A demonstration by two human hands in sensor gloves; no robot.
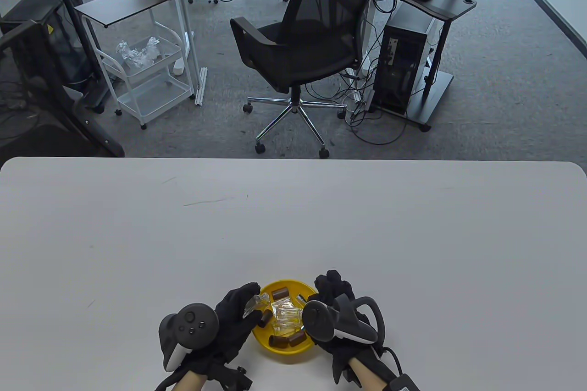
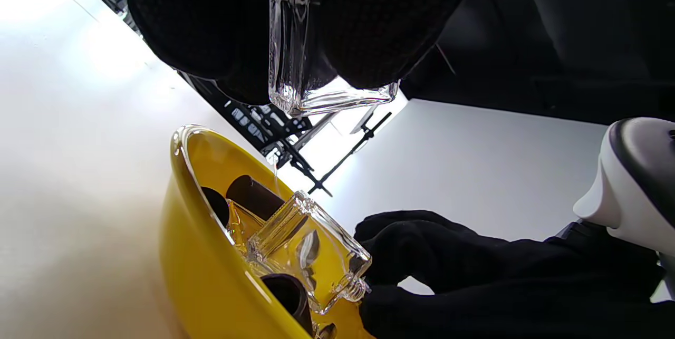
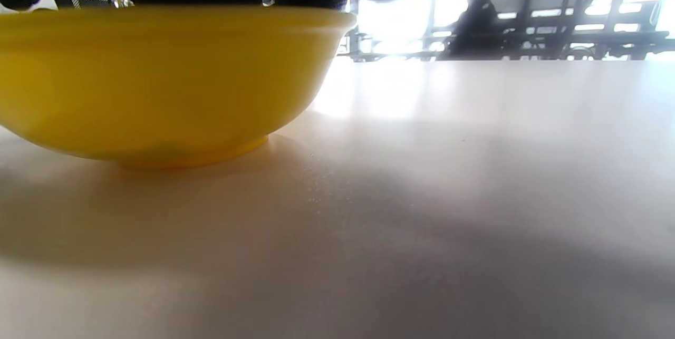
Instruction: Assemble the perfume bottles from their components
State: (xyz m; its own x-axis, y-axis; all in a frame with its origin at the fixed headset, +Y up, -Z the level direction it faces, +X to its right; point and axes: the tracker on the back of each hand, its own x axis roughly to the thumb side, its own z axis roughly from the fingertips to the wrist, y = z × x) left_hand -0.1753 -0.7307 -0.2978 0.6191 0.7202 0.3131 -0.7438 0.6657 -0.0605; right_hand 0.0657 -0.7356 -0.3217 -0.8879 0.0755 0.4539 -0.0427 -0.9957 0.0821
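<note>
White table (image 1: 293,226): broad bare surface ahead and to both sides; all work sits at its near edge. Yellow bowl (image 1: 283,349) stands between the two hands, holding brown caps (image 1: 279,293) and clear glass bottles (image 1: 288,317). Left hand (image 1: 234,317) hangs at the bowl's left rim, fingers pinching one clear glass bottle (image 2: 295,54) above the rim. Right hand (image 1: 337,304) lies at the right rim, fingers (image 2: 422,254) reaching into the bowl beside a bottle; whether they grip anything cannot be told, the tracker blocking the table view.
</note>
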